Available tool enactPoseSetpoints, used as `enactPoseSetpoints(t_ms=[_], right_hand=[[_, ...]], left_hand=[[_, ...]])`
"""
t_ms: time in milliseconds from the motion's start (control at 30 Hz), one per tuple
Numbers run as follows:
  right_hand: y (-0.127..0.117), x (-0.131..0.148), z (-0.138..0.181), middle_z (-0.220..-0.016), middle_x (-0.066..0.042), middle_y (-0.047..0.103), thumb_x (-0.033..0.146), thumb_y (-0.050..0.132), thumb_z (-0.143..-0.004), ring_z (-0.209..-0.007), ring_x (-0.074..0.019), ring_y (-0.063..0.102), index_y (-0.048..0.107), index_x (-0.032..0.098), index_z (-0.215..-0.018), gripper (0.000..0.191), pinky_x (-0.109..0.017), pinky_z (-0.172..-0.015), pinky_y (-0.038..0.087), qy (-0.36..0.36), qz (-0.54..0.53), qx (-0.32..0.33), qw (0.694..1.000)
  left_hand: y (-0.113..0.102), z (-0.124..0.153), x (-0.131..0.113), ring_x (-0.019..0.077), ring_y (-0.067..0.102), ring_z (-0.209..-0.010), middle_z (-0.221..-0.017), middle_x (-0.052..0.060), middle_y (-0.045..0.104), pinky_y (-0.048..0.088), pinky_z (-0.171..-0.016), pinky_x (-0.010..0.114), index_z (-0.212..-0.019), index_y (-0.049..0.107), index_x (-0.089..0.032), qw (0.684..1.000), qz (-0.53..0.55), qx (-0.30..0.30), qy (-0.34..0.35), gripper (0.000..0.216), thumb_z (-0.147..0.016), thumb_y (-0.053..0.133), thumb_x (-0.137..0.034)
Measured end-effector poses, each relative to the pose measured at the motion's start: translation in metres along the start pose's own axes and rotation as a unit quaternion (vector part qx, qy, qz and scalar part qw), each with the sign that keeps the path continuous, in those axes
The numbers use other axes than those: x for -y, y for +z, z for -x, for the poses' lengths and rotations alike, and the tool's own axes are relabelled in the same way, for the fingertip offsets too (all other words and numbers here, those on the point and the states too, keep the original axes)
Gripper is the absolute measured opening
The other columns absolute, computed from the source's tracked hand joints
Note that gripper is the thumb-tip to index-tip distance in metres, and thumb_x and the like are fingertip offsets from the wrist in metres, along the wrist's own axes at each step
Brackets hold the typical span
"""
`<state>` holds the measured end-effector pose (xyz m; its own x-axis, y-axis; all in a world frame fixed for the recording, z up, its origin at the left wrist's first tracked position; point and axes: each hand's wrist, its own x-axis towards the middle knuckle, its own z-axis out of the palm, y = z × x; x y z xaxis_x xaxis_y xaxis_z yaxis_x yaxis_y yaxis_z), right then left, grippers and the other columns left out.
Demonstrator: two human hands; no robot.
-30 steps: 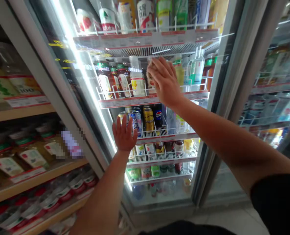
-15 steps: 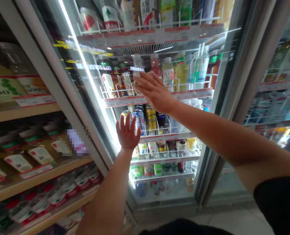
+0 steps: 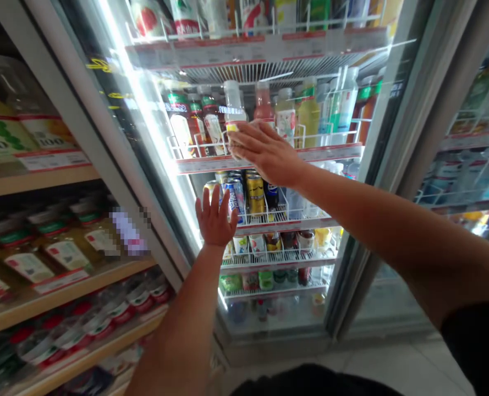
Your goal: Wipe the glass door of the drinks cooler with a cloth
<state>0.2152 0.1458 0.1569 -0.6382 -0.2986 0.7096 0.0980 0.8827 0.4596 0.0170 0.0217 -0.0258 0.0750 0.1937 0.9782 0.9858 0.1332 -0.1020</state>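
Observation:
My left hand (image 3: pixel 216 217) is raised with its fingers spread and holds nothing. It is in front of the cans on the middle shelf, nearest a blue-and-white can (image 3: pixel 235 199). Higher and to the right, my right hand (image 3: pixel 264 151) lies flat, fingers stretched to the left, with nothing seen in it. It partly covers a clear bottle with a white cap (image 3: pixel 233 102) and a pink drink bottle (image 3: pixel 263 103). Reflections show on the glass door (image 3: pixel 132 129) of the lit drinks fridge. Whether either palm touches the glass, I cannot tell.
Wooden shelves (image 3: pixel 33 187) with juice bottles (image 3: pixel 65 256) stand at the left. A metal door frame (image 3: pixel 396 154) parts this fridge from another fridge of drinks (image 3: pixel 471 170) at the right. The tiled floor (image 3: pixel 396 360) shows below.
The view has shifted slightly, and the upper fridge shelf sits a little higher in the picture. Both hands keep nearly the same pose. More of the bottles above my right hand show.

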Motion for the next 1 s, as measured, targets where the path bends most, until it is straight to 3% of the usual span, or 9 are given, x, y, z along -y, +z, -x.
enactPoseSetpoints(t_ms=[167,333,533,700,900,1000], right_hand=[[0.003,-0.004,0.004,-0.167,0.002,0.038,0.021,0.032,-0.103,-0.160,-0.0227,0.015,0.039,0.031,-0.157,0.055,-0.058,-0.131,0.004,0.066,-0.005,-0.088,0.994],[0.003,0.013,0.023,-0.161,0.002,0.047,0.024,0.033,-0.103,-0.156,-0.0195,0.030,0.049,0.033,-0.151,0.051,-0.051,-0.132,0.014,0.031,-0.016,-0.023,0.999],[-0.004,-0.001,0.048,-0.164,-0.001,0.043,0.023,0.030,-0.103,-0.158,-0.0252,0.025,0.050,0.030,-0.151,0.052,-0.058,-0.132,0.009,0.140,-0.004,-0.113,0.984],[-0.001,0.009,0.069,-0.160,0.004,0.049,0.027,0.034,-0.103,-0.155,-0.0216,0.033,0.051,0.035,-0.149,0.050,-0.054,-0.132,0.014,0.081,-0.035,-0.035,0.995],[0.009,0.018,0.099,-0.162,-0.001,0.046,0.027,0.028,-0.106,-0.157,-0.0248,0.028,0.053,0.030,-0.148,0.050,-0.059,-0.130,0.014,0.163,0.014,-0.116,0.980],[0.025,0.030,0.119,-0.162,0.001,0.046,0.031,0.030,-0.105,-0.158,-0.0260,0.022,0.049,0.033,-0.152,0.050,-0.060,-0.130,0.012,0.170,-0.024,-0.094,0.981]], left_hand=[[-0.001,-0.002,-0.001,0.0236,0.015,-0.159,-0.160,0.011,0.045,0.010,-0.131,0.047,-0.153,0.048,-0.021,0.999,-0.032,-0.026,0.032,0.057,-0.099,0.051,-0.040],[-0.002,-0.001,-0.002,0.0257,0.019,-0.158,-0.159,0.009,0.046,0.013,-0.131,0.051,-0.150,0.052,-0.023,1.000,-0.024,-0.001,-0.005,0.055,-0.099,0.048,-0.045],[-0.001,0.000,-0.002,0.0244,0.015,-0.159,-0.160,0.010,0.045,0.012,-0.131,0.052,-0.151,0.049,-0.022,1.000,-0.024,0.003,0.002,0.056,-0.100,0.045,-0.045],[-0.001,0.000,0.000,0.0246,0.012,-0.160,-0.163,0.007,0.040,0.008,-0.132,0.054,-0.152,0.048,-0.022,0.999,-0.014,0.035,-0.019,0.060,-0.101,0.040,-0.052],[-0.004,-0.004,-0.005,0.0232,0.002,-0.160,-0.166,0.009,0.034,-0.001,-0.132,0.055,-0.151,0.047,-0.018,0.994,0.018,0.084,-0.061,0.069,-0.101,0.032,-0.062],[-0.004,-0.005,-0.004,0.0249,0.001,-0.161,-0.168,0.007,0.030,-0.006,-0.131,0.054,-0.150,0.046,-0.012,0.992,0.028,0.097,-0.078,0.078,-0.099,0.026,-0.069]])
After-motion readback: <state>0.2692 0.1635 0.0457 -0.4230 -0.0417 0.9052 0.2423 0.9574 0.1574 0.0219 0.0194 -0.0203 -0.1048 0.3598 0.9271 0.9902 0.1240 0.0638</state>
